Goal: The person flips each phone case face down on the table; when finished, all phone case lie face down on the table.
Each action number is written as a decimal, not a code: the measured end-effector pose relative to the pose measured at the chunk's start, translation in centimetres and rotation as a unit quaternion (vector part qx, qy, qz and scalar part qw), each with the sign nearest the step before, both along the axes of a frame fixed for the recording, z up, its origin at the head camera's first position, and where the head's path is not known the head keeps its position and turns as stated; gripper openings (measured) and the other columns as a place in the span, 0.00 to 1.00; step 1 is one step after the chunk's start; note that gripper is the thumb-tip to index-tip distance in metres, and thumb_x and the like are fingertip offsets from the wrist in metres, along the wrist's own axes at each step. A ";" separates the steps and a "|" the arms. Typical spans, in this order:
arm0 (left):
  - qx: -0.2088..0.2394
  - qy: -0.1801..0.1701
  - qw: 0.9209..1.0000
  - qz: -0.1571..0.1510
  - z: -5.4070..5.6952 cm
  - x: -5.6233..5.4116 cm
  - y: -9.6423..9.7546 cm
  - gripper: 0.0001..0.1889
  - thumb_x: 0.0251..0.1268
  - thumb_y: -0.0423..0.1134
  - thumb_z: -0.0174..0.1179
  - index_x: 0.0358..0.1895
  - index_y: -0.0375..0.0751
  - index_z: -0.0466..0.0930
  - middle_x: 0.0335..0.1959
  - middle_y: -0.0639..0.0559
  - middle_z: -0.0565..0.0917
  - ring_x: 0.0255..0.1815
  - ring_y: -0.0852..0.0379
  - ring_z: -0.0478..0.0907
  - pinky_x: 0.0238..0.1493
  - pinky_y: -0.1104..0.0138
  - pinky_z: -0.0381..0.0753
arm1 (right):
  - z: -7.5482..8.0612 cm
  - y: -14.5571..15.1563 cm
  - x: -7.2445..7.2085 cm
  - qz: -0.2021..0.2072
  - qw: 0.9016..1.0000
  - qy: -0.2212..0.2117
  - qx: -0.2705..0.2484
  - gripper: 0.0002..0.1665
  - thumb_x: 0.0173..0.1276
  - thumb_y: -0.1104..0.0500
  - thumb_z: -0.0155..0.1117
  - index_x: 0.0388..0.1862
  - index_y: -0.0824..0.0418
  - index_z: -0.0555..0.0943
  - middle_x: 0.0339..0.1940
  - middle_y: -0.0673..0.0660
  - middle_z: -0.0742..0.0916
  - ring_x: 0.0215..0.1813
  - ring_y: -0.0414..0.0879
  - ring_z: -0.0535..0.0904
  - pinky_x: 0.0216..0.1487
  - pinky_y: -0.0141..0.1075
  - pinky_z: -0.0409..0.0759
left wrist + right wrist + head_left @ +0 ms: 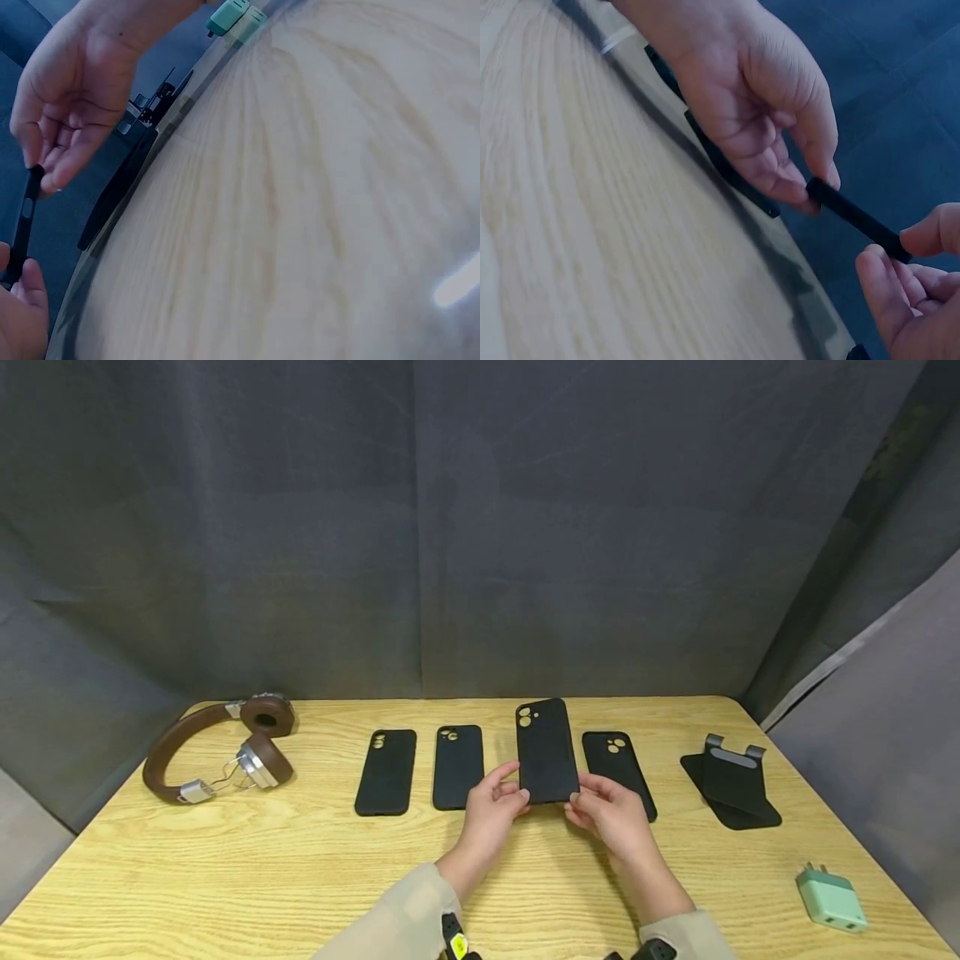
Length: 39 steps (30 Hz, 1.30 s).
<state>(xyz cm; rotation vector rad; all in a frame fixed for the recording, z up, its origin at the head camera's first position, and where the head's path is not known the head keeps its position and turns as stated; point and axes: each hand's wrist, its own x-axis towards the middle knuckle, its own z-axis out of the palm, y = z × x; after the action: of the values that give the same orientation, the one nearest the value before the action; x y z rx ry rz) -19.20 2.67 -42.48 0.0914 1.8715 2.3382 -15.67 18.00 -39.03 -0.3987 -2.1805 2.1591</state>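
A black phone case (547, 752) is held up off the table, tilted, its back with the camera cutouts facing me in the head view. My left hand (492, 806) pinches its lower left corner between thumb and fingers. At the lower right corner my right hand (611, 814) pinches it the same way. Both wrist views show the phone case (25, 217) edge-on as a thin dark bar between the two hands. Behind the right hand lies another black phone case (618, 772), partly covered by it. Two more, a left phone case (386, 772) and a middle phone case (458, 768), lie flat to the left.
Brown headphones (168, 752) lie at the table's far left. On the right are a black folding stand (735, 785) and, nearer the front, a green plug charger (831, 897). A dark curtain (450, 527) hangs behind the wooden table (247, 877).
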 end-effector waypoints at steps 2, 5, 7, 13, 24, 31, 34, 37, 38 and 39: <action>-0.008 0.001 1.000 -0.001 -0.1 0.0 -0.1 0.25 0.58 0.23 0.56 0.62 0.34 0.69 0.38 0.42 0.76 0.34 0.61 0.76 0.43 0.64 0.80 | -0.4 0.2 0.0 0.004 1.000 -0.010 0.006 0.25 0.64 0.72 0.53 0.61 0.76 0.67 0.38 0.61 0.81 0.35 0.42 0.82 0.38 0.30 0.81; -0.030 0.005 1.000 -0.005 -0.2 0.1 -0.2 0.26 0.56 0.23 0.56 0.62 0.34 0.69 0.38 0.43 0.76 0.35 0.60 0.76 0.41 0.68 0.79 | -0.9 0.4 0.0 0.007 1.000 -0.023 0.019 0.25 0.64 0.71 0.53 0.61 0.76 0.67 0.38 0.61 0.82 0.35 0.42 0.82 0.38 0.30 0.81; -0.047 0.012 0.999 -0.005 -0.2 0.2 -0.3 0.26 0.56 0.23 0.57 0.62 0.33 0.69 0.38 0.42 0.76 0.36 0.60 0.76 0.40 0.69 0.78 | -1.3 0.5 -0.1 0.013 0.999 -0.028 0.025 0.25 0.64 0.70 0.53 0.61 0.76 0.67 0.39 0.62 0.82 0.36 0.42 0.82 0.38 0.30 0.81; -0.096 0.035 0.995 0.004 -0.3 0.5 -0.3 0.26 0.56 0.23 0.58 0.61 0.31 0.70 0.38 0.39 0.78 0.37 0.57 0.77 0.39 0.68 0.79 | -2.1 0.5 -0.2 0.021 0.998 -0.046 0.047 0.27 0.63 0.69 0.57 0.61 0.75 0.67 0.41 0.63 0.82 0.37 0.41 0.81 0.38 0.31 0.81; -0.207 0.041 0.977 -0.006 -0.4 0.7 -0.5 0.22 0.58 0.27 0.59 0.58 0.30 0.72 0.38 0.43 0.77 0.37 0.56 0.76 0.36 0.68 0.79 | -3.0 0.2 -0.3 0.025 0.992 -0.049 0.118 0.28 0.60 0.68 0.59 0.61 0.73 0.69 0.30 0.56 0.78 0.36 0.41 0.78 0.41 0.35 0.81; -0.251 0.070 0.965 -0.022 -0.3 0.5 -0.8 0.23 0.59 0.29 0.59 0.59 0.28 0.71 0.29 0.49 0.78 0.29 0.61 0.74 0.31 0.70 0.76 | -3.0 0.2 -0.5 0.028 0.987 -0.048 0.152 0.28 0.57 0.68 0.61 0.59 0.72 0.71 0.26 0.57 0.79 0.31 0.42 0.79 0.36 0.34 0.81; -0.258 0.074 0.963 -0.031 -0.5 0.3 -0.8 0.23 0.60 0.30 0.58 0.59 0.27 0.69 0.23 0.50 0.78 0.23 0.62 0.73 0.29 0.70 0.73 | -3.1 0.2 -0.7 0.031 0.985 -0.050 0.163 0.29 0.57 0.67 0.62 0.59 0.72 0.71 0.24 0.56 0.79 0.28 0.42 0.78 0.33 0.33 0.80; -0.248 0.062 0.966 -0.040 -0.6 0.1 -0.8 0.24 0.61 0.30 0.58 0.61 0.27 0.68 0.20 0.50 0.78 0.20 0.62 0.74 0.27 0.71 0.73 | -3.2 0.1 -0.9 0.031 0.981 -0.050 0.184 0.31 0.55 0.67 0.63 0.60 0.72 0.71 0.21 0.54 0.79 0.24 0.41 0.76 0.29 0.32 0.79; -0.243 0.054 0.967 -0.044 -0.7 0.0 -0.8 0.24 0.62 0.30 0.57 0.61 0.28 0.67 0.19 0.51 0.78 0.19 0.62 0.74 0.25 0.71 0.73 | -3.2 0.0 -1.0 0.032 0.979 -0.049 0.193 0.31 0.55 0.67 0.63 0.60 0.72 0.71 0.20 0.54 0.79 0.23 0.42 0.76 0.28 0.32 0.78; -0.239 0.046 0.969 -0.047 -0.7 -0.1 -0.8 0.24 0.62 0.30 0.57 0.62 0.29 0.67 0.19 0.51 0.77 0.18 0.62 0.74 0.24 0.72 0.74 | -3.2 -0.1 -1.0 0.032 0.978 -0.049 0.202 0.31 0.55 0.67 0.63 0.59 0.72 0.71 0.18 0.53 0.79 0.22 0.41 0.75 0.27 0.32 0.77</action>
<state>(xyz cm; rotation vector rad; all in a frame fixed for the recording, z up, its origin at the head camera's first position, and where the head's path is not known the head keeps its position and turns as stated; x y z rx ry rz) -19.26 1.87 -43.18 0.2308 2.3582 1.7899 -16.70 17.92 -42.27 -0.4188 -2.6356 1.6870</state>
